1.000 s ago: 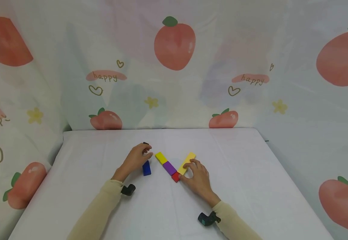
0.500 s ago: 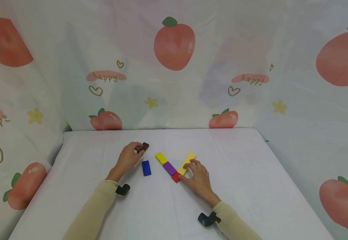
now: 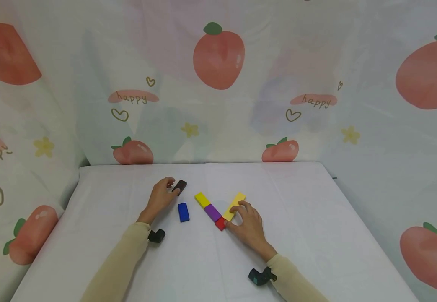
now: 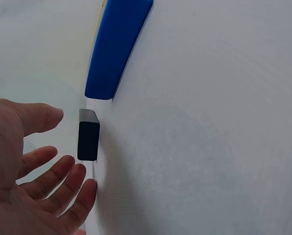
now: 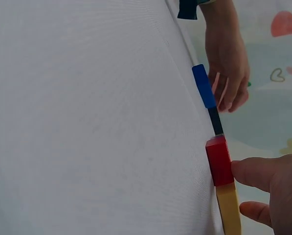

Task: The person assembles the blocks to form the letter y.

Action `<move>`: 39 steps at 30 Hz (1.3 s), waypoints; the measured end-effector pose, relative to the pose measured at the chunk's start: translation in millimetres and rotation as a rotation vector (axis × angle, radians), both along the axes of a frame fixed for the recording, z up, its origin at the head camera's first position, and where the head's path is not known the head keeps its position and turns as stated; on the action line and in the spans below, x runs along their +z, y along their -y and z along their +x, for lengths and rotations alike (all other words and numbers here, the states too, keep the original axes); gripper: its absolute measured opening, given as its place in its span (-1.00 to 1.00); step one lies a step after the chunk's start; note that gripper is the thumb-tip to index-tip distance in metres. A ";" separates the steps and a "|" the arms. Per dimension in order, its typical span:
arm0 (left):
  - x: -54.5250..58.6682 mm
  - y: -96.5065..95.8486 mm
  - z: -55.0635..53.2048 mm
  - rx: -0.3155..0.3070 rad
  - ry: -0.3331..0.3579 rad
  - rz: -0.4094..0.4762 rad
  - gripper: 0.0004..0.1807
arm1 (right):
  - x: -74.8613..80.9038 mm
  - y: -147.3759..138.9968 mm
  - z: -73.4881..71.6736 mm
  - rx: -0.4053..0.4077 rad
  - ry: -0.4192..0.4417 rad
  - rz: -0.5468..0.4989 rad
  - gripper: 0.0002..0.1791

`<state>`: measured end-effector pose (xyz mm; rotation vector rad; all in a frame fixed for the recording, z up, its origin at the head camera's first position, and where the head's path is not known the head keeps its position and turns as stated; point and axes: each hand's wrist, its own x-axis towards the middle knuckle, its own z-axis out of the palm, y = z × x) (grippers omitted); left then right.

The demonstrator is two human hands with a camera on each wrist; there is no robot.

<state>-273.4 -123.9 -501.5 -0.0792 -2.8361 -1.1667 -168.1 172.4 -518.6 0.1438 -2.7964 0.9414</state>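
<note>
My left hand hovers beside a dark brown block on the white table, its thumb and fingers spread apart around the near end. In the left wrist view that block stands between thumb and fingers, with a gap on both sides. A blue block lies just nearer. My right hand rests at a V of blocks: its thumb touches the red block at the tip, and a finger lies at the pale yellow piece. Purple and yellow blocks form the left arm.
A white cloth covers the table. Behind and beside it hang pale curtains with peach prints. Each wrist carries a small black camera, one of them the right wrist camera.
My left hand has moved left, off the spot over the blue block, to the dark brown block; over the last half second its fingers have spread off it. My right hand stays put.
</note>
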 end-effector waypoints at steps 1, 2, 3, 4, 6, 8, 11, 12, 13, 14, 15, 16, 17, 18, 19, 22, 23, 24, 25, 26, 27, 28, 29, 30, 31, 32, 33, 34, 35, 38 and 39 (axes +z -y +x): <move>-0.6 -0.7 -1.2 0.004 0.003 -0.004 -0.50 | 0.2 0.0 -0.1 0.000 0.004 -0.003 -0.60; -1.2 -1.3 -2.2 0.009 0.009 -0.003 -0.50 | 0.4 -0.1 0.0 0.001 0.008 -0.006 -0.60; -1.8 -1.8 -3.1 0.013 0.014 -0.005 -0.49 | 0.3 -0.1 0.0 0.000 0.012 -0.007 -0.60; -2.5 -2.3 -4.0 0.015 0.018 -0.008 -0.48 | 0.5 -0.2 0.0 -0.002 0.019 -0.007 -0.60; -3.7 -3.7 -5.3 0.019 0.031 -0.008 -0.46 | 0.5 -0.2 -0.1 -0.007 0.027 -0.004 -0.60; -4.8 -5.1 -6.7 0.020 0.043 -0.010 -0.45 | 0.3 -0.2 -0.2 -0.009 0.025 0.003 -0.61; -5.9 -6.8 -8.5 0.021 0.059 -0.017 -0.43 | 1.0 -0.1 0.2 -0.012 0.028 0.000 -0.62; -6.1 -7.2 -9.0 0.021 0.064 -0.019 -0.42 | 1.4 0.0 0.4 -0.013 0.030 -0.002 -0.61; -6.4 -7.5 -9.6 0.022 0.068 -0.022 -0.42 | 1.6 0.0 0.5 -0.014 0.031 -0.003 -0.61; -6.6 -7.7 -10.2 0.023 0.073 -0.025 -0.42 | 1.5 0.1 0.4 -0.015 0.032 -0.002 -0.62; -6.6 -7.8 -10.6 0.023 0.078 -0.028 -0.42 | 1.7 0.2 0.4 -0.016 0.035 -0.001 -0.61; -6.6 -8.0 -11.1 0.024 0.082 -0.031 -0.42 | 1.5 0.1 0.3 -0.017 0.035 0.001 -0.61; -6.6 -8.0 -11.3 0.023 0.086 -0.036 -0.42 | 1.6 0.2 0.3 -0.017 0.034 0.003 -0.61; -6.4 -7.8 -11.4 0.021 0.090 -0.043 -0.42 | 1.3 0.2 0.1 -0.018 0.033 0.006 -0.61; -6.3 -7.9 -11.7 0.021 0.094 -0.048 -0.42 | 1.2 0.3 0.0 -0.017 0.031 0.008 -0.61; -5.7 -8.4 -12.6 0.018 0.100 -0.062 -0.41 | 1.1 0.3 0.0 -0.017 0.025 0.011 -0.61; -5.6 -8.7 -12.8 0.017 0.102 -0.066 -0.41 | 1.1 0.3 0.0 -0.018 0.024 0.011 -0.61; -5.5 -9.0 -13.3 0.018 0.103 -0.071 -0.41 | 1.0 0.2 -0.1 -0.018 0.023 0.011 -0.61; -5.5 -9.4 -13.7 0.019 0.103 -0.074 -0.41 | 1.0 0.3 0.0 -0.019 0.023 0.011 -0.61; -5.6 -9.6 -13.9 0.020 0.103 -0.078 -0.42 | 0.9 0.3 0.0 -0.019 0.024 0.012 -0.61; -5.7 -9.7 -14.0 0.020 0.102 -0.082 -0.42 | 0.9 0.4 -0.1 -0.019 0.025 0.012 -0.61; -5.9 -9.7 -14.1 0.021 0.101 -0.087 -0.43 | 1.0 0.4 -0.1 -0.019 0.027 0.012 -0.61; -6.3 -9.8 -14.2 0.023 0.100 -0.089 -0.44 | 1.0 0.4 -0.1 -0.019 0.029 0.013 -0.61; -6.5 -10.0 -14.2 0.024 0.098 -0.092 -0.44 | 1.2 0.4 0.0 -0.019 0.033 0.012 -0.61; -6.9 -10.2 -14.1 0.026 0.096 -0.092 -0.45 | 1.3 0.4 0.0 -0.019 0.036 0.012 -0.61; -7.3 -10.1 -14.0 0.027 0.095 -0.091 -0.45 | 1.2 0.3 0.0 -0.019 0.038 0.012 -0.61; -7.4 -10.1 -13.7 0.028 0.094 -0.089 -0.46 | 1.2 0.3 0.0 -0.019 0.041 0.011 -0.61; -7.6 -10.1 -13.4 0.030 0.094 -0.087 -0.46 | 0.9 0.2 -0.1 -0.019 0.042 0.011 -0.61; -8.2 -10.2 -13.5 0.029 0.092 -0.087 -0.46 | 0.7 0.1 -0.2 -0.019 0.043 0.012 -0.61; -7.7 -10.2 -12.5 0.028 0.088 -0.076 -0.46 | 0.2 -0.1 -0.6 -0.019 0.039 0.014 -0.60; -7.5 -10.3 -12.2 0.027 0.086 -0.072 -0.47 | 0.1 -0.2 -0.7 -0.019 0.037 0.016 -0.60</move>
